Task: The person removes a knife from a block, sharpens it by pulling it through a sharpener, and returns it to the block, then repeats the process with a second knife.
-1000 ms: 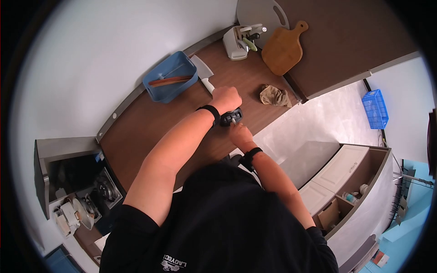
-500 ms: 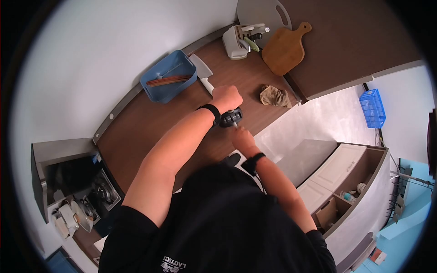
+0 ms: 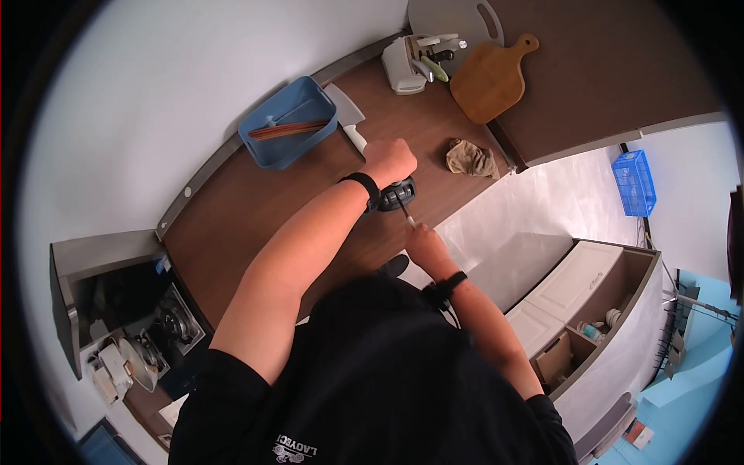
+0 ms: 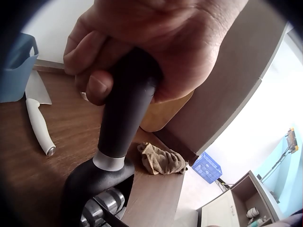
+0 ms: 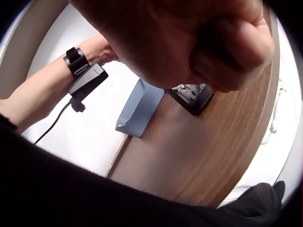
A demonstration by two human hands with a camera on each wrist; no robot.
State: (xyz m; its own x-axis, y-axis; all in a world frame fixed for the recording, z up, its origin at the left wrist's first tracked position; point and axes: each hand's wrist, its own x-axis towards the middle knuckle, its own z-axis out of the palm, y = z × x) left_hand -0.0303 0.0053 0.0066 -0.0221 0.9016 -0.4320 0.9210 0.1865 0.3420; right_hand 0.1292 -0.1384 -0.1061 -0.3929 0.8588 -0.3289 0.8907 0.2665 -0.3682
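Observation:
My left hand (image 3: pixel 389 160) grips the upright black handle of a knife sharpener (image 4: pixel 125 113), which stands on the brown counter. A grey ring joins the handle to its base, where metal wheels (image 4: pixel 102 205) show in the left wrist view. Lying in the slot is the thin dark blade of a knife (image 3: pixel 403 208). My right hand (image 3: pixel 426 246), on the body side of the sharpener, holds this knife by its pale handle. Curled fingers hide most of that handle, and in the right wrist view the hand (image 5: pixel 189 52) covers the knife.
Beyond my left hand lies a white-handled cleaver (image 3: pixel 346 108), beside a blue bin (image 3: pixel 287 151) with reddish sticks. A crumpled brown cloth (image 3: pixel 470 158) is near the counter's edge. At the back stand a knife block (image 3: pixel 403 70) and a wooden cutting board (image 3: pixel 488 81).
My right hand has drawn back from the sharpener toward the body and rightward, so more of the blade shows. My left hand keeps its grip on the sharpener's handle.

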